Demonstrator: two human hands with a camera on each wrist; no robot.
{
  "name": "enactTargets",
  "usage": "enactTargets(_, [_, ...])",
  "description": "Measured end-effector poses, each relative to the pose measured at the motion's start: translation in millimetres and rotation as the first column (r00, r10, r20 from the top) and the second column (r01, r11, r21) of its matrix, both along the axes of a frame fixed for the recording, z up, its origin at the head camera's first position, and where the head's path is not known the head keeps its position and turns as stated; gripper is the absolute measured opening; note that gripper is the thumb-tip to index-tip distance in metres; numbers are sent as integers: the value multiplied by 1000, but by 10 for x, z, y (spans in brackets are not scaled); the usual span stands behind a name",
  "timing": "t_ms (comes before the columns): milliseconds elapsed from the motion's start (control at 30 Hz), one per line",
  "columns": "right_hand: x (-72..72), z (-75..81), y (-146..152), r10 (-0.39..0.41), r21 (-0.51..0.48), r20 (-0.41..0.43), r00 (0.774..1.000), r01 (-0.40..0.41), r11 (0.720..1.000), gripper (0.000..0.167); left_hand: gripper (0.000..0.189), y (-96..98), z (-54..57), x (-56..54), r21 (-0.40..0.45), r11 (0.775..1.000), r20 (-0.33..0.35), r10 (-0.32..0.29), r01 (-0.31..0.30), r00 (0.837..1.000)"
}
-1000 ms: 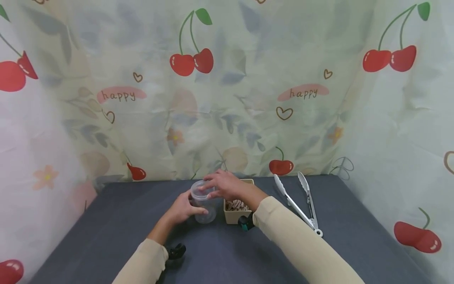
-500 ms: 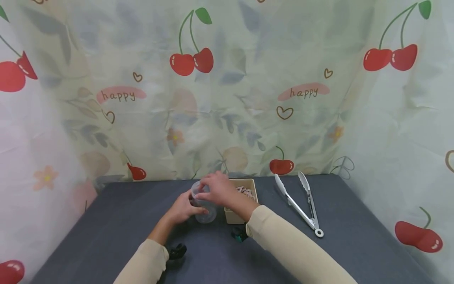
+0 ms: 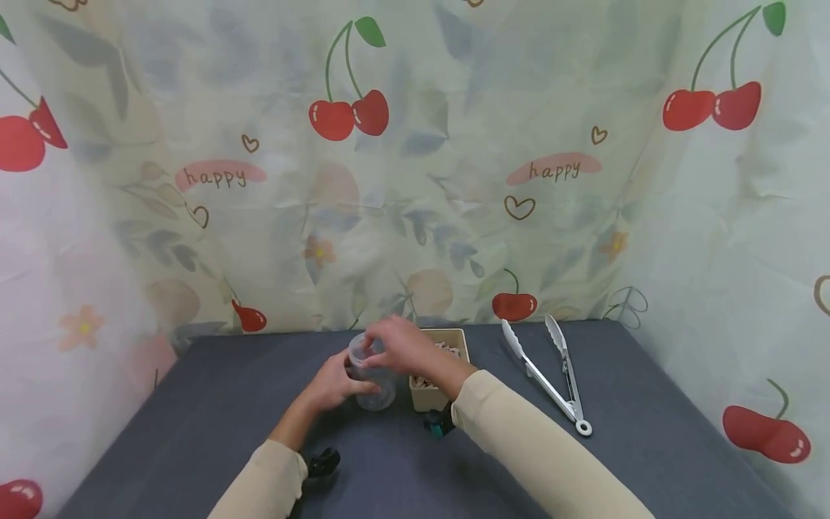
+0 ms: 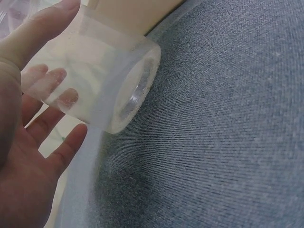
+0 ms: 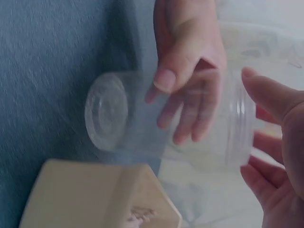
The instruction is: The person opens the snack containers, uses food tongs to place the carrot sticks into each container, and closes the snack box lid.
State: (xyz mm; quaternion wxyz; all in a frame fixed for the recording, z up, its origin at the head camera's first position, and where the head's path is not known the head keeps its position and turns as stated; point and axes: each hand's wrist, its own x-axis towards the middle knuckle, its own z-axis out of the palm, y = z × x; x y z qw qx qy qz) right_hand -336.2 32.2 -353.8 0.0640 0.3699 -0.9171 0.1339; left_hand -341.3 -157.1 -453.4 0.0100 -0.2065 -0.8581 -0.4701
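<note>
A clear plastic jar (image 3: 376,395), with a clear lid (image 5: 241,126) at its top, stands upright on the dark cloth. My left hand (image 3: 333,382) holds the jar's body from the left, with the thumb across the near side and the other fingers seen through the wall in the left wrist view. From above and the right, my right hand (image 3: 402,347) grips the lid by its edge, thumb on one side and fingers on the other. Through the wall the jar looks empty. In the head view the right hand covers part of the lid.
Just right of the jar stands a beige box (image 3: 428,398) holding pinkish-brown shreds (image 3: 447,349), partly behind my right wrist. Silver tongs (image 3: 570,404) lie spread on the dark tablecloth (image 3: 214,404) farther right. A patterned curtain (image 3: 415,216) hangs behind and at both sides.
My right hand has moved left and turned on the lid, its spread fingers drawing in around the edge. More of the beige box shows. The left hand and jar stay in place.
</note>
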Motion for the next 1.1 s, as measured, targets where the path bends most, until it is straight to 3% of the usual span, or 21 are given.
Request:
enactTargets(267, [-50, 39, 77, 108, 27, 62, 992, -110, 994, 31, 66, 1, -2, 18, 30, 1000, 4, 10, -10, 1000])
enactTargets(533, [-103, 58, 120, 147, 30, 126, 981, -152, 988, 31, 67, 14, -19, 5, 34, 999, 22, -8, 7, 1000])
enactTargets(733, [-71, 47, 64, 69, -43, 169, 983, -63, 997, 21, 68, 11, -18, -6, 52, 999, 13, -13, 12, 1000])
enactTargets(867, [-47, 38, 23, 5, -79, 182, 983, 10, 997, 26, 69, 14, -6, -10, 57, 998, 15, -26, 26, 1000])
enactTargets(1100, [-36, -6, -40, -103, -49, 104, 989, 108, 993, 41, 66, 7, -1, -6, 29, 999, 28, -21, 21, 999])
